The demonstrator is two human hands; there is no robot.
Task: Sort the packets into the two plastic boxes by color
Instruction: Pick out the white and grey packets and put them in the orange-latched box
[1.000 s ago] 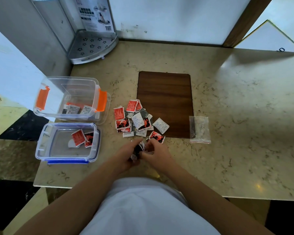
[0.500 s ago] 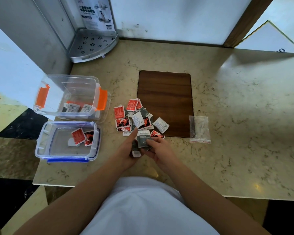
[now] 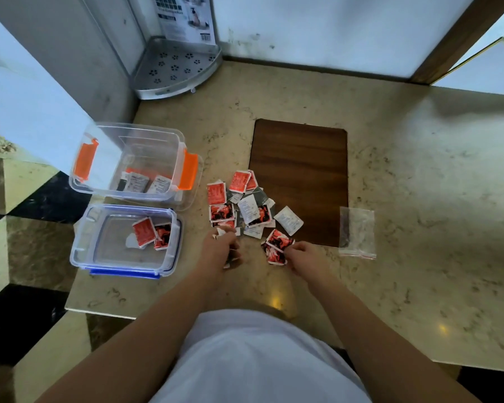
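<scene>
A loose pile of red and grey-white packets (image 3: 246, 203) lies on the marble counter by the brown board's left edge. The orange-latched clear box (image 3: 134, 162) holds grey-white packets. The blue-latched clear box (image 3: 125, 238) in front of it holds two red packets. My left hand (image 3: 220, 250) is closed around a small bunch of packets at the pile's near edge. My right hand (image 3: 303, 255) pinches a red packet (image 3: 275, 247) at the pile's near right corner.
A brown wooden board (image 3: 301, 175) lies in the middle of the counter. A small clear zip bag (image 3: 357, 232) sits right of it. A grey corner shelf (image 3: 175, 69) stands at the back left. The counter's left edge (image 3: 70, 298) drops to a tiled floor.
My hands were together holding a grey packet; they have separated. The left keeps the bunch of packets, and the right has moved right onto a red packet.
</scene>
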